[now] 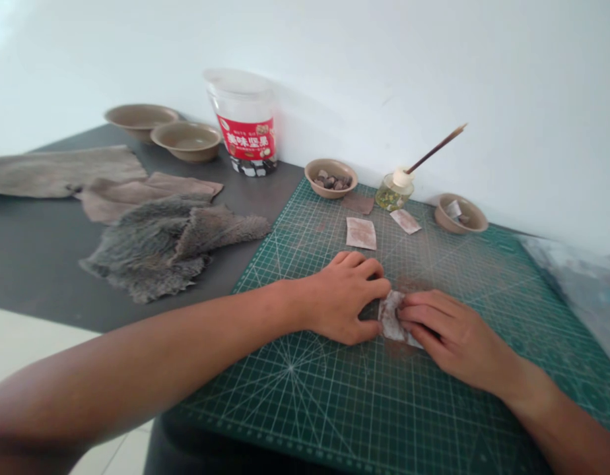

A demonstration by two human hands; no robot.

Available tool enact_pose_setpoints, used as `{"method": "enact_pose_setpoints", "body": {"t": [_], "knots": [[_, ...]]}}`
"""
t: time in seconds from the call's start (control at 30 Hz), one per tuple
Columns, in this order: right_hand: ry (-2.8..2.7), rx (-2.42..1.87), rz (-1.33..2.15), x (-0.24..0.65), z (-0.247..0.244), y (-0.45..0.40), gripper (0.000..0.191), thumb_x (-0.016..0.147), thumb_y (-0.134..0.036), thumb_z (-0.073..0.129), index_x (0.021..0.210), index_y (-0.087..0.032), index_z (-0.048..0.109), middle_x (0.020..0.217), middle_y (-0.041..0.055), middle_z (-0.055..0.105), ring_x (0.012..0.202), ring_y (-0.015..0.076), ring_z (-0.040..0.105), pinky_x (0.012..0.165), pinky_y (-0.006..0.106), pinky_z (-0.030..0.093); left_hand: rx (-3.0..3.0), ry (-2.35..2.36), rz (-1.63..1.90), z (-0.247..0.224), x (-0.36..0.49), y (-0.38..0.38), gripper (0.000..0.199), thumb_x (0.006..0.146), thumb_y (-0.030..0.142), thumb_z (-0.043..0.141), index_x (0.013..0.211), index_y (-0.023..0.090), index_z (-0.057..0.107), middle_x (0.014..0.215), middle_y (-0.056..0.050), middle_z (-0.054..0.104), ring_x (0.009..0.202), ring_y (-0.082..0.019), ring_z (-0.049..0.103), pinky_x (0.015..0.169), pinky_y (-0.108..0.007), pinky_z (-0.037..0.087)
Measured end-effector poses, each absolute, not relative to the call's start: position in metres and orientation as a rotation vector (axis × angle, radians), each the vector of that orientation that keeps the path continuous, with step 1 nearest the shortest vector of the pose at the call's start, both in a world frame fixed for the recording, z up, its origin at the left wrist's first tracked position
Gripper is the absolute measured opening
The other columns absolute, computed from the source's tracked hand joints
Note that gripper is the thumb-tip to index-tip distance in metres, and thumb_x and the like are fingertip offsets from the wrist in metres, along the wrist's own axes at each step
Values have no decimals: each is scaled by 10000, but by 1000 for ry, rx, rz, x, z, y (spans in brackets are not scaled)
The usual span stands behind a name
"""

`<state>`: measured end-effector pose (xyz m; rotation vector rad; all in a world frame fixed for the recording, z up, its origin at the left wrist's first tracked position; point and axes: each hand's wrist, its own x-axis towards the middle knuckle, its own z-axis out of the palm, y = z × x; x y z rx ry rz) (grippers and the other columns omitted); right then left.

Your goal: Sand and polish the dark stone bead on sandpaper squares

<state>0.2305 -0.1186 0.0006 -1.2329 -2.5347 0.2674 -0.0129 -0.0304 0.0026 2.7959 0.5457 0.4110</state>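
Note:
A small whitish sheet [391, 316], smeared with brown dust and looking like sandpaper, lies on the green cutting mat [290, 396]. My left hand [349, 300] is closed at its left edge, thumb and forefinger holding it there. On top of the sheet, my right hand [448, 330] presses with its fingertips pinched together. Whatever those fingers hold is hidden. Brown dust is scattered on the mat around the sheet. Beyond my hands lie a dusty pale piece [361, 233], a smaller one [405, 221] and a brown piece [359, 203].
A bowl of brown lumps [331, 179], a glass bottle [395, 190] with a brush and another small bowl [461, 214] line the wall. Leftward are a plastic tub [243, 122], two bowls [186, 140], grey fur cloth [151, 244] and tan cloths [62, 171]. Clear plastic [577, 277] lies right.

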Motion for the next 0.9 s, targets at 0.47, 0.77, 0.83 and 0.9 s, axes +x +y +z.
{"method": "enact_pose_setpoints", "body": {"t": [0.47, 0.77, 0.83, 0.9], "knots": [[-2420, -1452, 353, 227, 7, -111, 56, 999, -243, 561, 986, -231, 615, 1034, 46, 676, 938, 206, 635, 832, 370, 500, 2749, 609, 379, 1, -9, -32, 366, 797, 489, 687, 1036, 221, 615, 1220, -87, 555, 1103, -315, 502, 987, -495, 407], [-2409, -1445, 390, 232, 8, -108, 102, 997, -261, 569, 919, -227, 624, 1008, 35, 680, 895, 189, 637, 783, 333, 492, 2742, 629, 344, 3, -9, -32, 373, 799, 494, 685, 1047, 226, 607, 1238, -84, 549, 1127, -318, 491, 1007, -489, 392], [-2460, -1382, 515, 231, 8, -108, 128, 998, -250, 565, 885, -228, 621, 991, 29, 680, 879, 177, 638, 762, 312, 494, 2741, 622, 336, 3, -9, -32, 382, 798, 506, 687, 1044, 225, 607, 1240, -85, 549, 1128, -321, 491, 1001, -492, 395], [-2514, -1311, 547, 228, 8, -109, 143, 1006, -244, 546, 890, -225, 627, 1006, 34, 684, 905, 184, 636, 802, 326, 495, 2742, 613, 329, 4, -9, -32, 392, 799, 516, 688, 1046, 223, 608, 1244, -89, 547, 1128, -326, 490, 995, -495, 399]]}}
